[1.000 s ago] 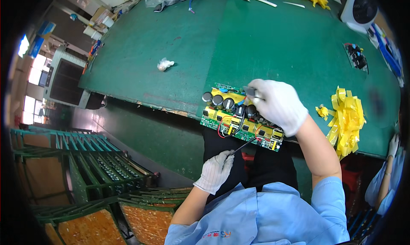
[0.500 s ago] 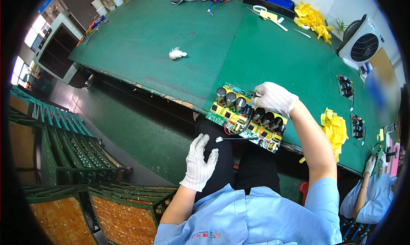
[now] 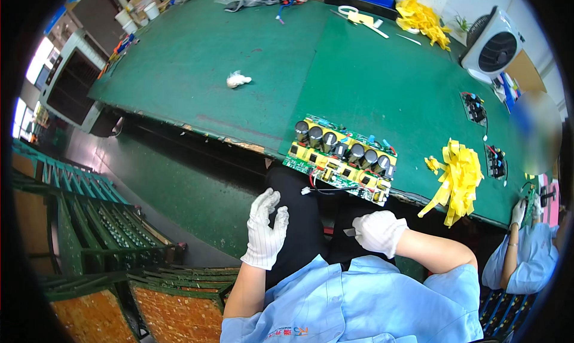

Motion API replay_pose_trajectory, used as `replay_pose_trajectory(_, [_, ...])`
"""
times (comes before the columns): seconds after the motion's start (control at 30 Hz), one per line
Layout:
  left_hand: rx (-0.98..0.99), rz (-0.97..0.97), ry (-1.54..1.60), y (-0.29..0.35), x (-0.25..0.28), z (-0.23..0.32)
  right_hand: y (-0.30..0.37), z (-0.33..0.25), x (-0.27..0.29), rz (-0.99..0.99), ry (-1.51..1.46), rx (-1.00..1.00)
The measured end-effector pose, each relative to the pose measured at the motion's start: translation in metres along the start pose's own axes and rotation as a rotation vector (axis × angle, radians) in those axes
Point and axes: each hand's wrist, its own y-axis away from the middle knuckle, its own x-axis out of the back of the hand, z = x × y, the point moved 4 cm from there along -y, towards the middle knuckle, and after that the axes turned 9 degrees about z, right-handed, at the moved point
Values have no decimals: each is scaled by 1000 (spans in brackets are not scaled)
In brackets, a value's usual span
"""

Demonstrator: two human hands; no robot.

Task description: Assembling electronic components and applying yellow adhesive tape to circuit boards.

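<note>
While circuit board point(image 3: 341, 162) lies on table point(image 3: 197, 74), near edge overhanging, I see left hand point(image 3: 265, 232) empty, fingers spread. Right hand point(image 3: 381, 232) curls fingers round flat grey piece point(image 3: 349, 231), perhaps blade; too small to tell. Step reads as board work, both hands clear; next move calls for reaching forward, minding hanging white plug point(image 3: 306, 190).

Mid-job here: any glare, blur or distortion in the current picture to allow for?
Head view, centre: circuit board fairly sharp and well lit; head view, far left: window blown out, floor showing pale sheen near it; head view, right: a smeared patch; head view, edges: fisheye bending, black corners.
</note>
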Motion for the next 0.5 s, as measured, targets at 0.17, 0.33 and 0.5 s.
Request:
replay_pose_trajectory(0.17, [-252, 43, -56, -44, -15, 44, 38, 25, 69, 500, -326, -201])
replay_pose_trajectory(0.33, [-685, -251, -65, -87, -95, 133, 52, 88, 68, 913, -281, -363])
replay_pose_trajectory(0.5, [-773, -481, -216, -93, -184, 134, 37, 106, 50, 897, -207, -310])
